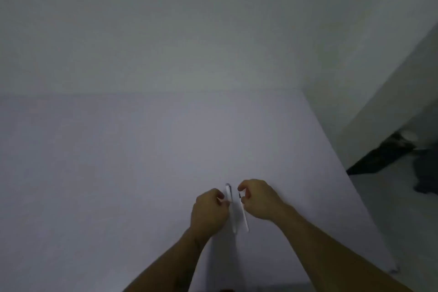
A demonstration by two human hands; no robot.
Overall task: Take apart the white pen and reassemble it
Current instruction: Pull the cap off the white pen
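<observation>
The white pen is in two long pieces, side by side over the white table (118, 173). My left hand (208, 213) is closed around a white barrel piece (230, 206) that stands nearly upright, its rounded end at the top. My right hand (258, 199) pinches a thin white refill (244, 216) with a dark tip at its upper end. A narrow gap separates the two pieces. The frame is blurred, so small parts cannot be told.
A pale wall (166, 31) rises behind the table. The table's right edge (350, 185) runs diagonally, with a dark object (379, 156) on the floor beyond it.
</observation>
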